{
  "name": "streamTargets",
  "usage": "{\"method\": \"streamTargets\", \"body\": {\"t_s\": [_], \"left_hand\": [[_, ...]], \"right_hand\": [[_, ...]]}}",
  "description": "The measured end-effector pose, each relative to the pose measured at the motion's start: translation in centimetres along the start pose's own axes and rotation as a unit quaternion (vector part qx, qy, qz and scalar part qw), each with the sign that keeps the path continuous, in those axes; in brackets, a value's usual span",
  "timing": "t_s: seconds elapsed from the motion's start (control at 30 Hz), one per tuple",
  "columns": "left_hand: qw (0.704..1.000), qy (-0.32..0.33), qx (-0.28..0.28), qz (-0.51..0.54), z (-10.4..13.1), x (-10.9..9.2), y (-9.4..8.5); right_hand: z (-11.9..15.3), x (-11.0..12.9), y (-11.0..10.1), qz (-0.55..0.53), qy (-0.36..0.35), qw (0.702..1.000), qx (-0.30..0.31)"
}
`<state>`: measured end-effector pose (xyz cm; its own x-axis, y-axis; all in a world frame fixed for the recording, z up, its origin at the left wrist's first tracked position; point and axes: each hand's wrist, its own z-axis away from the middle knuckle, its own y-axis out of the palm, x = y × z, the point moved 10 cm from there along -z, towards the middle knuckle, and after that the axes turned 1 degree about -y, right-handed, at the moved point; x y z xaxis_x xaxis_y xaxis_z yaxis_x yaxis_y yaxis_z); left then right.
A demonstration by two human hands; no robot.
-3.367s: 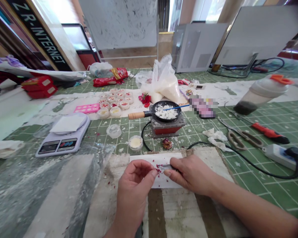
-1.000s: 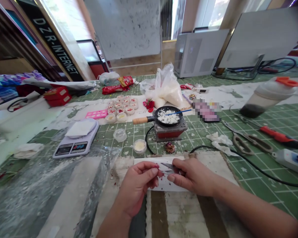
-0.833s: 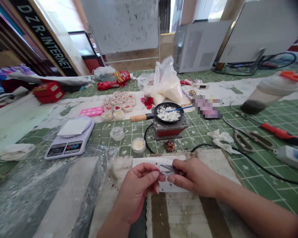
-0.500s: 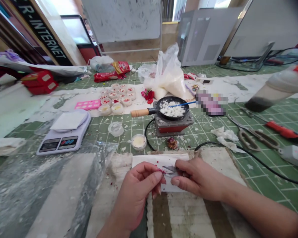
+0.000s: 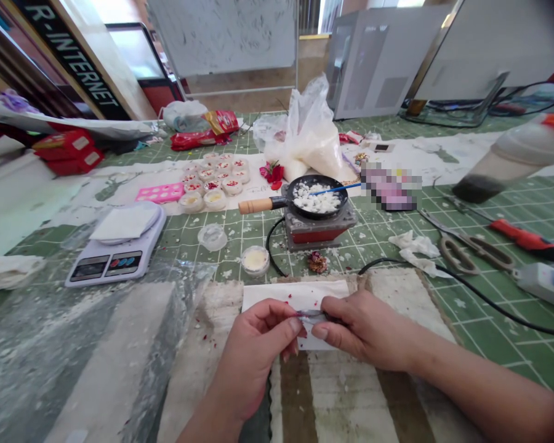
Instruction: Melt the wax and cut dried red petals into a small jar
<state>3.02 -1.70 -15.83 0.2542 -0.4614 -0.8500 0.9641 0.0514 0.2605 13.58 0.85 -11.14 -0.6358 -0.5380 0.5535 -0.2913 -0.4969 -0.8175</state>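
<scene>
Small scissors (image 5: 312, 314) — handles mostly hidden by right hand (image 5: 367, 329); bottle (image 5: 514, 160) — cut off at right.

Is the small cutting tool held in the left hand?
No, the right hand grips the small cutting tool, its blades pointing toward the left hand above the white paper.

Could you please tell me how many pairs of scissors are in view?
2: small scissors in the right hand, larger-handled scissors on the green cloth right of the pan. Others may be hidden.

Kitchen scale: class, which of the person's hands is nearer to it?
Left. The left hand is right of the kitchen scale and lower in the picture; the right hand is even farther right.
</scene>
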Motion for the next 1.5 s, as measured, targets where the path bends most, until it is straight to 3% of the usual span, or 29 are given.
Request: {"method": "streamTargets", "body": {"t_s": [1.5], "left_hand": [[0.999, 0.008, -0.002, -0.037, 0.0, -0.06, -0.12]], "right_hand": [[0.05, -0.18, 0.4, 0.058, 0.011, 0.998, 0.004]]}}
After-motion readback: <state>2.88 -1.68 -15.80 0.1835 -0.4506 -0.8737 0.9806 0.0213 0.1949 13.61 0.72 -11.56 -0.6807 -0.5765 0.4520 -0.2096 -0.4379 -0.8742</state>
